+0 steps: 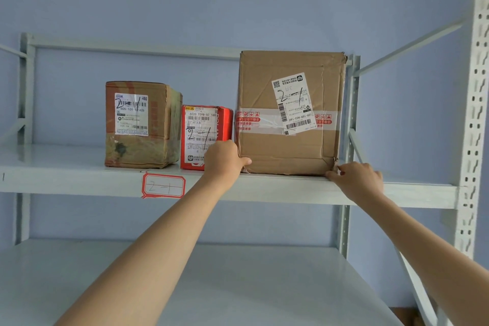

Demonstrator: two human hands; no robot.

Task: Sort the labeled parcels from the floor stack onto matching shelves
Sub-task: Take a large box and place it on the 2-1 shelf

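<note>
A large brown cardboard parcel (291,145) marked "2-1" stands on the upper shelf (66,174), at its right end. My left hand (225,157) grips the parcel's lower left corner, thumb on its front face. My right hand (357,176) touches its lower right corner at the shelf edge, fingers curled. A small red parcel (206,135) and a taped brown parcel (140,124), both marked "2-1", stand to the left. A red-bordered tag (163,186) reading "2-1" sticks on the shelf's front edge.
White metal uprights (476,114) frame the rack on the right, and another post (350,114) stands just behind the large parcel. A lower shelf (238,286) lies below my arms. A blue wall is behind the rack.
</note>
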